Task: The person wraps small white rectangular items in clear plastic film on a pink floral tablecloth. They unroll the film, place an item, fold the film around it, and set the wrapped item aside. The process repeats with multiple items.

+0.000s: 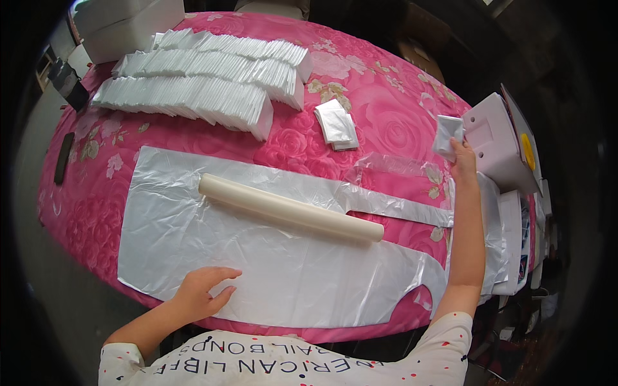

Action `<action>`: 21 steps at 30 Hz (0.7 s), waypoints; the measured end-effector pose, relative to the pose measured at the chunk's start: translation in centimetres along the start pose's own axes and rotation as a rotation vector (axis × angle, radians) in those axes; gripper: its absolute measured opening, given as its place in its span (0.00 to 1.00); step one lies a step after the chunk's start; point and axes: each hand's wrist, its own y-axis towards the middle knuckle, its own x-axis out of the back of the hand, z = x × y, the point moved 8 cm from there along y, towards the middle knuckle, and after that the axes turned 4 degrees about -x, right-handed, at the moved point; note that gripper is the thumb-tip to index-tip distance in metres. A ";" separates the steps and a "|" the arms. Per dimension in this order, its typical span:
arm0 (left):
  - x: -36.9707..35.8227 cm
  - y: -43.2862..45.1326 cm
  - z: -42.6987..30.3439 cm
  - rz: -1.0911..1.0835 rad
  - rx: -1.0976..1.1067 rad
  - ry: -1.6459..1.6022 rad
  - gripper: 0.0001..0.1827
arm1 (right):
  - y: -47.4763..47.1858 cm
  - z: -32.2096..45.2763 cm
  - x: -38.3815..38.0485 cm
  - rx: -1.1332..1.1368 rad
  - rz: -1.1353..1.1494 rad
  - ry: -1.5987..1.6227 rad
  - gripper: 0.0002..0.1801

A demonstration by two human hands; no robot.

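My right hand (463, 161) grips a small folded packet of thin whitish plastic (448, 135), held up beside a white box on the right. My left hand (206, 293) is empty, its thumb and fingers apart, at the near edge of a thin plastic sheet (289, 275). The sheet lies spread out, lightly creased, with a curved cut-out and strap-like strips at its right end. Across it rests a smooth cream-coloured tube (289, 207), slanting down to the right. Beyond the sheet, a few folded plastic packets (336, 124) lie in a small pile.
Three long rows of folded plastic packets (183, 99) stand at the back left, before a white foam box (130, 34). A dark strip (64, 158) and dark bottle (68, 84) are far left. The white box (497, 135) stands right. Pink floral cloth (396, 125) covers the table.
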 end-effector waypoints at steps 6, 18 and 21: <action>0.6 5.5 -3.7 0.005 -0.120 -0.103 0.19 | -5.3 -5.4 -19.7 -0.145 0.399 -0.092 0.17; -0.1 3.3 -3.1 -0.027 -0.265 0.001 0.19 | 1.0 -10.1 -25.1 -0.067 0.429 -0.904 0.35; 0.1 3.6 -3.9 -0.015 -0.292 0.011 0.21 | -0.1 -9.3 -24.5 -0.110 0.472 -0.806 0.33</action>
